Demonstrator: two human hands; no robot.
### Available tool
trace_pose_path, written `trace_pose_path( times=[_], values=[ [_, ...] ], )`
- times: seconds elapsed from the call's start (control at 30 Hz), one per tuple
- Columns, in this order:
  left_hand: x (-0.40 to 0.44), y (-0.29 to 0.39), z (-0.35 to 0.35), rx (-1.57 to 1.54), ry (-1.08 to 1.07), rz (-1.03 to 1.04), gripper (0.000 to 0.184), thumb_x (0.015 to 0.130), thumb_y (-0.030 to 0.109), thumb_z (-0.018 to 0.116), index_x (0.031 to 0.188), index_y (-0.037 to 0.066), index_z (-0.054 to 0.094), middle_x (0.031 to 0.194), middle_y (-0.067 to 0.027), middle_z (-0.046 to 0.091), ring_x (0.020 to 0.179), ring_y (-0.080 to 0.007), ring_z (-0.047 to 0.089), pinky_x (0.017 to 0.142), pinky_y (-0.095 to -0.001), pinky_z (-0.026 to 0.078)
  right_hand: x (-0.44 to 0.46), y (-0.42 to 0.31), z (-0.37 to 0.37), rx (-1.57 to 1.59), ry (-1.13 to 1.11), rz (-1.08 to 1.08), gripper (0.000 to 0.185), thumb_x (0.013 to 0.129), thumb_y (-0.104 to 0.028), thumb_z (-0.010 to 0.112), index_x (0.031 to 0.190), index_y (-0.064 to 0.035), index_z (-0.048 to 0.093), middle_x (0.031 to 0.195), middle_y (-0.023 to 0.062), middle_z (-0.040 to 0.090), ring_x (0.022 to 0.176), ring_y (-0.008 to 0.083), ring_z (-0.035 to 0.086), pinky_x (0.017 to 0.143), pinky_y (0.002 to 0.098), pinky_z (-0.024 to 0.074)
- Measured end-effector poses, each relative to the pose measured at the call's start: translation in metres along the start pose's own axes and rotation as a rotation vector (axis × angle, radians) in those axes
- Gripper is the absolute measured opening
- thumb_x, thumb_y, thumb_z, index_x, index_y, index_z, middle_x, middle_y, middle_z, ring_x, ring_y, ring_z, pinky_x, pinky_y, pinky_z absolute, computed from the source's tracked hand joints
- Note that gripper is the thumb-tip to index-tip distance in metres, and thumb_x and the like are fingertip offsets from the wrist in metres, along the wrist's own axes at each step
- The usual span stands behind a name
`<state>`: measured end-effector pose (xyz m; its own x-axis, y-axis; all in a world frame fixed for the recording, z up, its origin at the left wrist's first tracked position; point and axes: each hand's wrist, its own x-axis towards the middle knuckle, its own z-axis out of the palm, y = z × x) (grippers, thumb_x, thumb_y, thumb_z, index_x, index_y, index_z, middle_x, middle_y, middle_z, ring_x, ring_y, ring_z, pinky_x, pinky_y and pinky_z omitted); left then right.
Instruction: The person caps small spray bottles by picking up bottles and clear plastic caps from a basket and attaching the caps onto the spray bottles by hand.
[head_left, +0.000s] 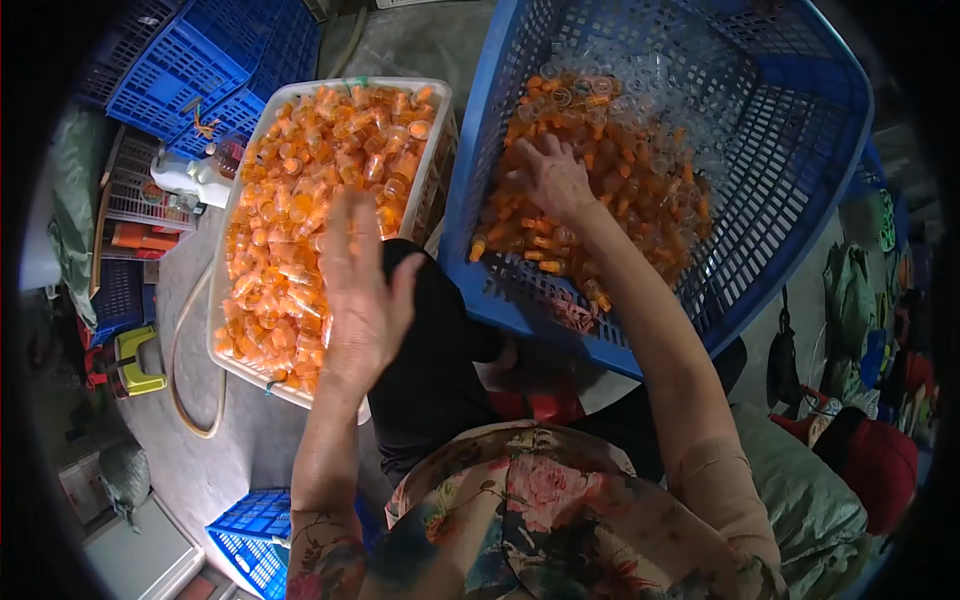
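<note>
Small clear plastic pieces with orange parts (300,210) fill a white crate on the left. My left hand (360,290) is held over that crate's right side, fingers stretched out and slightly blurred, nothing in it. In the large blue basket (465,200) lie more orange pieces (640,190), with clear pieces (640,75) behind them. My right hand (553,175) reaches into the basket, its spread fingers on or just above the left part of the orange heap. No piece shows gripped in it, and its fingertips are partly among the pieces.
Blue crates (200,70) stand at the upper left. A hose (175,370) curves over the floor beside a yellow-green stool (138,360). Another blue crate (250,540) is at the lower left. A pale sack (800,490) lies at the right, near a red item (885,470).
</note>
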<state>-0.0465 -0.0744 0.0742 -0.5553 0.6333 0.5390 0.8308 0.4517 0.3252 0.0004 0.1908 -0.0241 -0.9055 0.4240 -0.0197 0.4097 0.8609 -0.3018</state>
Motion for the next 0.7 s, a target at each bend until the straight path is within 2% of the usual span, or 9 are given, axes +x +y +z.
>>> trace_pose_path(
  times=[0.07, 0.13, 0.2, 0.3, 0.4, 0.47, 0.5, 0.57, 0.7],
  values=[
    [-0.006, 0.019, 0.02, -0.318, -0.253, 0.124, 0.067, 0.081, 0.003, 0.065, 0.139, -0.003, 0.032, 0.128, -0.0284, 0.046, 0.112, -0.043, 0.053, 0.09, -0.0449, 0.048, -0.011, -0.002, 0.018, -0.085, -0.003, -0.013, 0.05, 0.088, -0.035, 0.06, 0.133, -0.0185, 0.045, 0.133, 0.0183, 0.042, 0.121, 0.0409, 0.042, 0.094, 0.0585, 0.0392],
    [0.0, 0.034, 0.054, -0.392, -0.475, 0.026, 0.059, 0.083, 0.005, 0.061, 0.136, -0.005, 0.035, 0.128, -0.0291, 0.045, 0.106, -0.043, 0.056, 0.087, -0.045, 0.05, -0.026, 0.003, 0.033, -0.182, -0.009, -0.019, 0.052, 0.087, -0.039, 0.059, 0.133, -0.02, 0.043, 0.134, 0.0166, 0.042, 0.124, 0.0415, 0.039, 0.094, 0.0636, 0.0369],
    [0.025, 0.04, 0.091, -0.271, -0.73, -0.088, 0.057, 0.082, 0.005, 0.06, 0.133, -0.006, 0.037, 0.129, -0.0298, 0.042, 0.104, -0.0418, 0.057, 0.085, -0.0438, 0.051, -0.045, 0.015, 0.046, -0.066, -0.146, 0.024, 0.053, 0.087, -0.038, 0.059, 0.134, -0.0217, 0.041, 0.134, 0.0143, 0.042, 0.126, 0.0421, 0.036, 0.094, 0.0664, 0.0358],
    [0.028, 0.036, 0.154, -0.207, -0.775, -0.14, 0.056, 0.079, 0.005, 0.062, 0.13, -0.007, 0.041, 0.129, -0.0286, 0.042, 0.106, -0.0414, 0.057, 0.085, -0.043, 0.051, -0.079, 0.045, 0.08, 0.065, -0.197, -0.142, 0.046, 0.087, -0.037, 0.058, 0.128, -0.0197, 0.048, 0.135, 0.014, 0.042, 0.127, 0.0388, 0.038, 0.093, 0.0672, 0.0356],
    [0.011, 0.04, 0.177, 0.092, -0.916, -0.092, 0.048, 0.079, 0.002, 0.057, 0.125, -0.002, 0.044, 0.13, -0.0219, 0.042, 0.106, -0.0473, 0.055, 0.087, -0.0465, 0.05, -0.09, 0.017, 0.016, -0.174, -0.346, -0.16, 0.033, 0.087, -0.029, 0.06, 0.116, -0.0156, 0.056, 0.133, 0.0128, 0.046, 0.127, 0.0359, 0.04, 0.094, 0.0618, 0.0381],
    [0.002, 0.04, 0.171, 0.098, -1.079, -0.016, 0.043, 0.078, 0.003, 0.06, 0.12, -0.003, 0.052, 0.131, -0.02, 0.043, 0.107, -0.049, 0.055, 0.089, -0.0475, 0.048, -0.054, 0.027, -0.006, 0.025, -0.262, -0.002, 0.029, 0.085, -0.024, 0.062, 0.112, -0.0137, 0.058, 0.132, 0.012, 0.048, 0.126, 0.0361, 0.041, 0.093, 0.0565, 0.0407],
    [-0.001, 0.04, 0.17, 0.1, -1.08, -0.019, 0.043, 0.078, 0.003, 0.06, 0.12, -0.003, 0.052, 0.131, -0.02, 0.043, 0.107, -0.049, 0.055, 0.089, -0.0475, 0.048, -0.032, 0.035, -0.012, 0.219, -0.179, 0.162, 0.025, 0.084, -0.018, 0.063, 0.108, -0.0117, 0.06, 0.131, 0.0112, 0.049, 0.125, 0.0362, 0.042, 0.093, 0.0512, 0.0432],
    [0.0, 0.037, 0.167, -0.056, -1.047, -0.037, 0.038, 0.081, 0.005, 0.058, 0.118, -0.004, 0.056, 0.128, -0.022, 0.045, 0.112, -0.0456, 0.052, 0.091, -0.0468, 0.047, -0.002, 0.046, -0.005, -0.092, 0.169, 0.091, 0.027, 0.082, -0.007, 0.061, 0.109, -0.0101, 0.058, 0.093, 0.0093, 0.067, 0.108, 0.0287, 0.056, 0.083, 0.0411, 0.0478],
    [0.041, 0.032, 0.189, -0.331, -0.694, -0.331, 0.058, 0.081, 0.007, 0.06, 0.134, 0.003, 0.039, 0.142, -0.019, 0.032, 0.126, -0.0411, 0.04, 0.095, -0.0455, 0.046, 0.024, 0.074, 0.031, -0.441, 0.052, 0.044, 0.03, 0.08, -0.007, 0.062, 0.11, -0.0112, 0.058, 0.102, 0.0111, 0.063, 0.111, 0.0306, 0.053, 0.086, 0.0407, 0.0462]
  ],
)
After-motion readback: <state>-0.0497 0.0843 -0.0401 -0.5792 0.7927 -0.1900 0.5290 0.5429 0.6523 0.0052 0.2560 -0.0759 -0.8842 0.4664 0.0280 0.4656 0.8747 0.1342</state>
